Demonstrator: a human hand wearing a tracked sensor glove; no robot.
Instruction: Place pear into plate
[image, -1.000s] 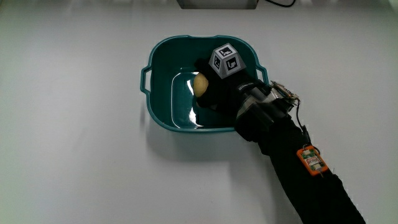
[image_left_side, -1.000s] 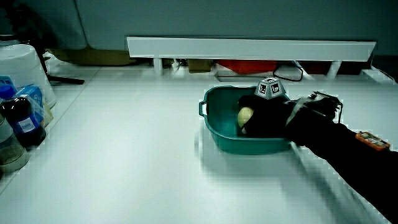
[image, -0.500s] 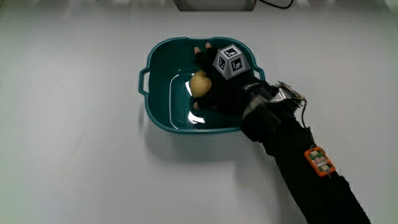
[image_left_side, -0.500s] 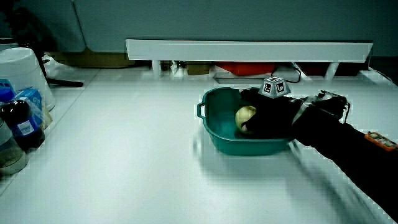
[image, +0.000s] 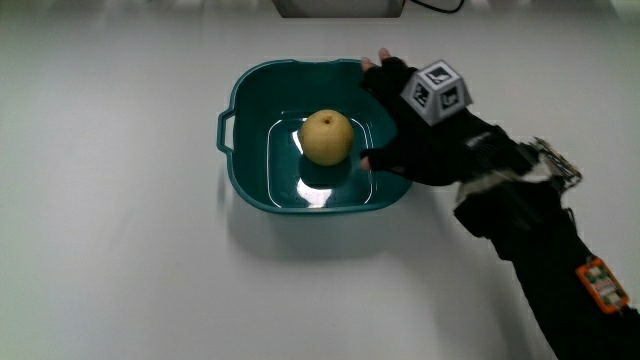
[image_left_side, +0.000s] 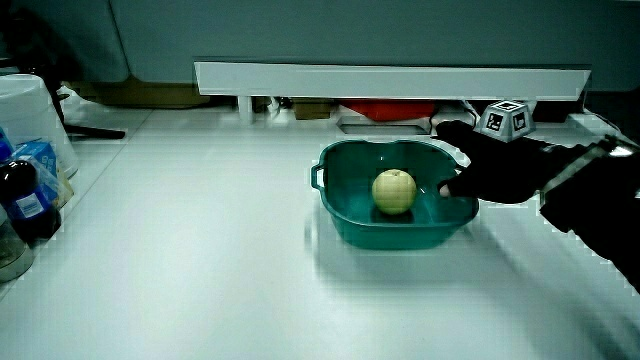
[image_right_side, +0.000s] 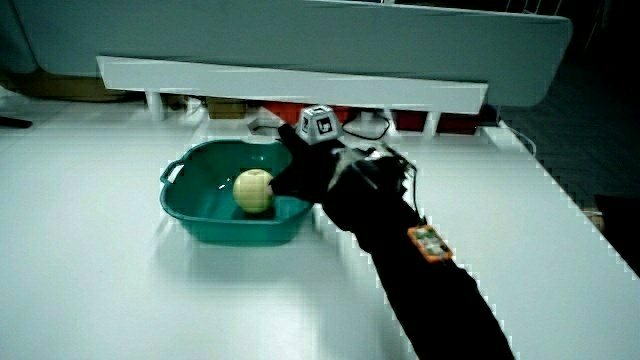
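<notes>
i see the black-gloved hand (image: 425, 135) over the teal plastic basin's (image: 243, 185) rim, fingers spread, holding nothing; round yellow pear (image: 326, 137) sits just beside them inside.

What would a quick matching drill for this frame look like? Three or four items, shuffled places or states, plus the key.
Things:
1. pear
2. plate
3. hand
4. patterned cube

Places or states:
A. teal, with a handle on its rim
B. on the back of the glove
C. lying free in the middle of the teal dish
D. at the dish's rim, fingers spread, holding nothing

Pairs: 1-C, 2-A, 3-D, 4-B
</notes>
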